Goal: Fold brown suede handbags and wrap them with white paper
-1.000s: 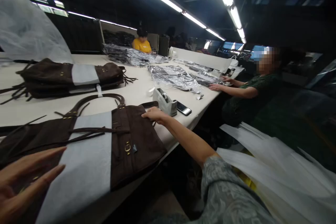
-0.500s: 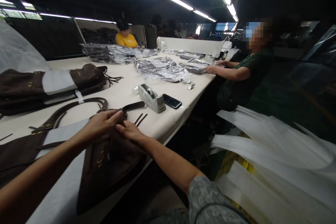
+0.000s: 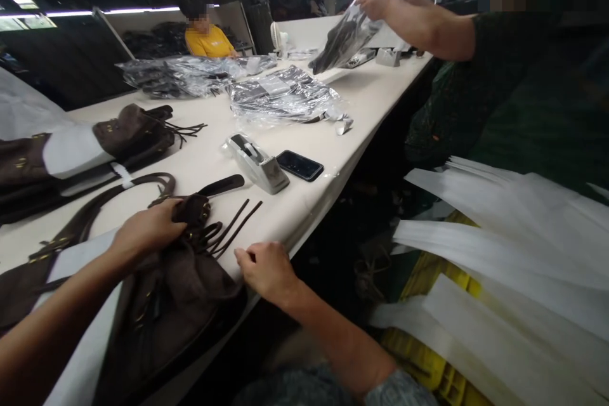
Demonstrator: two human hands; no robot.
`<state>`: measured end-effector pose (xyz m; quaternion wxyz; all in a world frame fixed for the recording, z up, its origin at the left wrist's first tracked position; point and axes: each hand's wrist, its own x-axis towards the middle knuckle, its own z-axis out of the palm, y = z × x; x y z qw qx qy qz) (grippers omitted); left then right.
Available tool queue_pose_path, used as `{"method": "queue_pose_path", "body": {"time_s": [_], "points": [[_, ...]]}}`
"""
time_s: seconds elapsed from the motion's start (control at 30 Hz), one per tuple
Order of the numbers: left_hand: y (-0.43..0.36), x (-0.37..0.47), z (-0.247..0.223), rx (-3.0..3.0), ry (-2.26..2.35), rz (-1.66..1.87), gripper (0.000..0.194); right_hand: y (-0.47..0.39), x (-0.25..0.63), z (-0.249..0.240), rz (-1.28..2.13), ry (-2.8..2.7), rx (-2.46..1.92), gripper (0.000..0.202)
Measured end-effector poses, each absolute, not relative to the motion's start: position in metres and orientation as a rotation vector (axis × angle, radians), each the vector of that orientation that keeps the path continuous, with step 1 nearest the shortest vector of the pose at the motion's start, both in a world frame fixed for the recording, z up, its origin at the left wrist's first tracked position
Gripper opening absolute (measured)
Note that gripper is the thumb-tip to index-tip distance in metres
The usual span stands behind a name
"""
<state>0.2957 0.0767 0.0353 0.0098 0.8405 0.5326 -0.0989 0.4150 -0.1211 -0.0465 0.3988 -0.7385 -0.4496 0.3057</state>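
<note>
A dark brown bag [image 3: 190, 292] with brass-coloured fittings lies at the near table edge. My left hand [image 3: 150, 228] is closed on its gathered top, beside a dark strap end [image 3: 221, 185]. Thin dark cords [image 3: 238, 222] stick out from the top toward the right. My right hand [image 3: 269, 269] is just right of the bag at the table edge, fingers curled in a pinch. Whatever those fingers may hold is hidden. White paper [image 3: 83, 355] lies beside the bag at the left.
A tape dispenser [image 3: 257, 163] and a phone [image 3: 299, 165] lie ahead. Plastic-wrapped bags [image 3: 285, 95] are farther back, and brown bags [image 3: 128, 133] lie left. A co-worker's hand [image 3: 375, 5] lifts a wrapped bag [image 3: 345, 38]. White sheets [image 3: 504, 254] overhang a yellow crate [image 3: 428, 365] at right.
My right hand has come away from the bag's top, to the right and down. My left hand stays on it. The co-worker has raised a wrapped bag. The view has tilted down.
</note>
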Motion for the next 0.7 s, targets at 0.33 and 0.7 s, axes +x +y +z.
{"method": "queue_pose_path", "body": {"time_s": [0.33, 0.7], "points": [[0.106, 0.292, 0.053, 2.425, 1.656, -0.277, 0.058, -0.109, 0.391, -0.062, 1.558, -0.649, -1.134, 0.033], [0.097, 0.279, 0.058, 2.084, 1.797, 0.036, 0.058, -0.121, 0.434, -0.038, 1.418, -0.400, -0.986, 0.019]]}}
